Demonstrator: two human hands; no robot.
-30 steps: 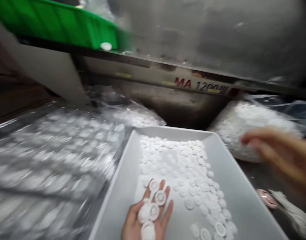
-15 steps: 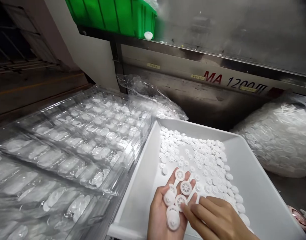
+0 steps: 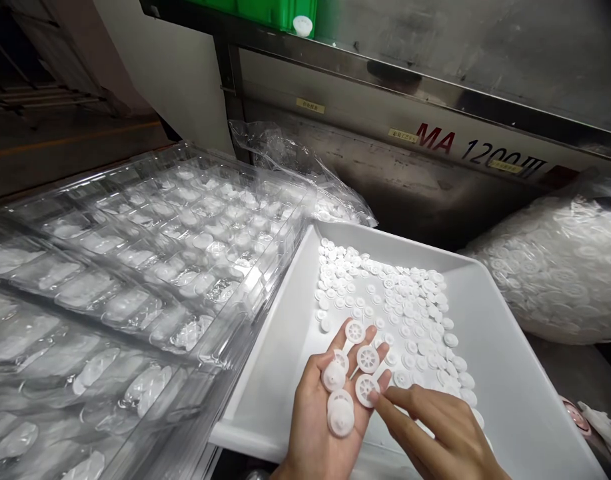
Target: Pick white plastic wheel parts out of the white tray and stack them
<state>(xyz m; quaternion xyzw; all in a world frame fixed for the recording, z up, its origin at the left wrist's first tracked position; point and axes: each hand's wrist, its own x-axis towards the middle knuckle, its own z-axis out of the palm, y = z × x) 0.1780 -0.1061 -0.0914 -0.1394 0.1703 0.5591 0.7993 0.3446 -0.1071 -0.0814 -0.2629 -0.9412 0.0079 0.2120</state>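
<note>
My left hand is held palm up above the white tray, with its fingers spread out. Several small white plastic wheels lie on its palm and fingers, among them a spoked wheel near the fingertips and another spoked wheel below it. Nearer the wrist, a pointed white cap overlaps a wheel. From the right, my right hand holds a spoked wheel by its lower right edge, at the side of my left palm. Its other fingers are curled.
Many loose white wheels are scattered in the tray. Clear compartment trays with white parts stand at the left. A plastic bag full of white parts sits at the right. Behind is a metal machine, a green bin on its ledge.
The view has shifted, so the scene appears higher. The spoked wheel at my right fingertips has moved slightly right, away from the wheels on the left palm.
</note>
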